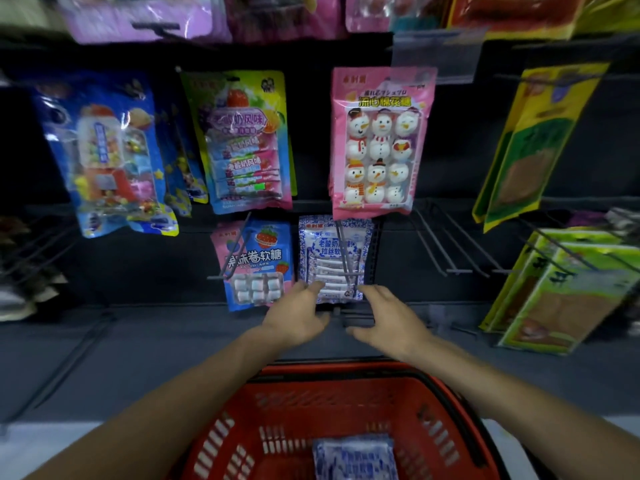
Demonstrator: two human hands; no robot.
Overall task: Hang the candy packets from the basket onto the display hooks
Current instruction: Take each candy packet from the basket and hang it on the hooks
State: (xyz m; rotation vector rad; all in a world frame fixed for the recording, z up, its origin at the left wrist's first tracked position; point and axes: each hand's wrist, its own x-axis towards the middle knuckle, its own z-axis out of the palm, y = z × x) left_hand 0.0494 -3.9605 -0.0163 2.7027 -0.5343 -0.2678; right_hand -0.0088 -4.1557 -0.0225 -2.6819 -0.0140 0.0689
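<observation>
Ahead: dark display wall [453, 150], wire hooks [432, 240].
Below: red basket [277, 405], candy packet [355, 459] inside blurred, cropped.
Hands: left hand [298, 318], right hand [386, 318], both loose-fingered.

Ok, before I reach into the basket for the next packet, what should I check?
1. The hanging packet sits on its hook: ok, the prongs run out in front of it.
2. The left hand is free: ok, open, fingers touch that packet's lower edge.
3. The right hand is free: ok, open, holding nothing.
4. Stock remains in the basket: ok, one blue-and-white basket packet lies there.
5. The hanging packet is pushed fully back: cannot tell.
</observation>
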